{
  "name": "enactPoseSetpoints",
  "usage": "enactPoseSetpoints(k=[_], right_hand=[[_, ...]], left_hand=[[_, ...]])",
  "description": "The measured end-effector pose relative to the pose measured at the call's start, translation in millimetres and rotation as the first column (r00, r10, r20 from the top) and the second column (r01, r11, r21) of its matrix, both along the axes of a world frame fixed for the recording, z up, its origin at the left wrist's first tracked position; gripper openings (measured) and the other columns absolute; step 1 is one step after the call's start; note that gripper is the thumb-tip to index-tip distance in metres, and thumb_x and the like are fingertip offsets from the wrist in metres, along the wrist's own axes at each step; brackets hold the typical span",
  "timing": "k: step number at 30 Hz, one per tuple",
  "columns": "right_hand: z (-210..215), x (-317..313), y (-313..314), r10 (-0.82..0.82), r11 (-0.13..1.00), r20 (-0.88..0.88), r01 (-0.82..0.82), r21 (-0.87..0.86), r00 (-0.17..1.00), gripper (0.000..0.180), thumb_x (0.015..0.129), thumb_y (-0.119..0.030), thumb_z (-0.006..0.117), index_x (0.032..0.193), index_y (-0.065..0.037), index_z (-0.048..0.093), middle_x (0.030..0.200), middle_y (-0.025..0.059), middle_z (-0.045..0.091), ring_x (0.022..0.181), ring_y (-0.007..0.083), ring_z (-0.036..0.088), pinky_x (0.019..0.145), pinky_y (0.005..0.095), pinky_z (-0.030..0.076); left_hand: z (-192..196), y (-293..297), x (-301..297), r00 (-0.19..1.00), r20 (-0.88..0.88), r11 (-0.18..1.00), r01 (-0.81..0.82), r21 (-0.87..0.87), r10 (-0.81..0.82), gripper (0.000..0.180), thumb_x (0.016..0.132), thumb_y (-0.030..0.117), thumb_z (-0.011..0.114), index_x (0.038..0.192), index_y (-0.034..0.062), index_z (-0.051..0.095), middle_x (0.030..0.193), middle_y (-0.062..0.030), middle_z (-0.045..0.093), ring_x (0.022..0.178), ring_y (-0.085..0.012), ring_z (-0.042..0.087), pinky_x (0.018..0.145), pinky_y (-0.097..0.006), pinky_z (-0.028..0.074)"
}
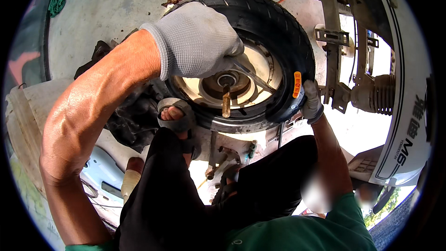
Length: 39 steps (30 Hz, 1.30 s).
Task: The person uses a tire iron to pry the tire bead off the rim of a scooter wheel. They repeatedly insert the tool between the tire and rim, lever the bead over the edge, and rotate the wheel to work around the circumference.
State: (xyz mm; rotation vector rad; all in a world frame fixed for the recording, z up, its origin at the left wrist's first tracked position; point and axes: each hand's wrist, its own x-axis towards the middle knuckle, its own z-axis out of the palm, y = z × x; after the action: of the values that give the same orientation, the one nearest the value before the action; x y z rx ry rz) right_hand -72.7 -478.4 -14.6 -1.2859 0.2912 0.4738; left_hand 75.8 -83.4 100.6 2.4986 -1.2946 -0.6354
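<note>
A black tyre [283, 28] sits on a cream wheel rim [267, 62], lying in front of me. My left hand [200, 42], in a grey knit glove, is closed around a tyre lever [253, 75]. The lever's far end meets the right side of the rim, by the tyre's inner edge. My right hand [311, 102], gloved too, grips the tyre's outer right side, beside an orange label [297, 85]. From the hub sticks a worn metal axle [226, 102]. My left palm is hidden from view.
A vehicle's frame [331, 42] and white body panel [404, 158] stand at the right. My sandalled foot [175, 115] is close to the tyre. Black sheeting [132, 121] lies left of it. Metal tools or parts [227, 158] lie between my legs.
</note>
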Motion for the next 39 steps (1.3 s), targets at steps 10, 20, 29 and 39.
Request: enactPoseSetpoints(k=[10,20,29,39], right_hand=[[-15.0,-17.2,-27.0,0.005,1.0,-0.015,-0.006,-0.017,1.0,0.074,0.099,-0.046,0.071,0.155,-0.006,0.046,0.14,0.0078,0.066,0.122,0.0186,0.067,0.108,0.0362,0.055],[-8.0,-8.5,5.0,-0.069,0.982,-0.019,0.071,0.172,0.997,0.088,0.09,-0.043,0.081,0.158,-0.003,0.041,0.141,0.0122,0.065,0.122,0.0235,0.068,0.106,0.0391,0.058],[-52.9,-23.8,-26.1,-0.128,0.958,-0.074,0.143,0.25,0.989,0.087,0.084,-0.03,0.086,0.154,0.002,0.045,0.137,0.0154,0.067,0.115,0.026,0.072,0.099,0.0395,0.061],[-43.9,-7.8,-1.5,-0.042,0.977,0.234,-0.009,0.215,0.971,0.077,0.095,-0.035,0.071,0.154,0.006,0.042,0.139,0.0157,0.064,0.123,0.0245,0.066,0.105,0.0336,0.055]], left_hand=[[23.2,-9.1,-34.7,0.907,-0.421,0.978,-0.086,-0.192,-0.003,0.035,0.095,0.029,0.074,0.112,-0.001,0.072,0.073,-0.0146,0.072,0.069,-0.0302,0.074,0.066,-0.039,0.06],[39.0,-56.7,-108.3,0.859,-0.407,0.575,-0.171,-0.8,-0.31,0.035,0.087,0.036,0.081,0.078,0.0039,0.07,0.086,-0.0092,0.068,0.078,-0.0304,0.07,0.073,-0.04,0.057],[58.5,-137.8,-144.2,0.818,-0.389,0.748,0.073,-0.66,-0.423,0.046,0.099,0.042,0.061,0.076,0.0035,0.07,0.075,-0.0115,0.064,0.053,-0.0251,0.066,0.044,-0.041,0.05],[58.5,-164.7,-171.0,0.825,-0.257,0.735,0.253,-0.63,-0.503,0.022,0.088,0.018,0.065,0.08,-0.0027,0.069,0.075,-0.016,0.065,0.061,-0.0288,0.073,0.048,-0.039,0.056]])
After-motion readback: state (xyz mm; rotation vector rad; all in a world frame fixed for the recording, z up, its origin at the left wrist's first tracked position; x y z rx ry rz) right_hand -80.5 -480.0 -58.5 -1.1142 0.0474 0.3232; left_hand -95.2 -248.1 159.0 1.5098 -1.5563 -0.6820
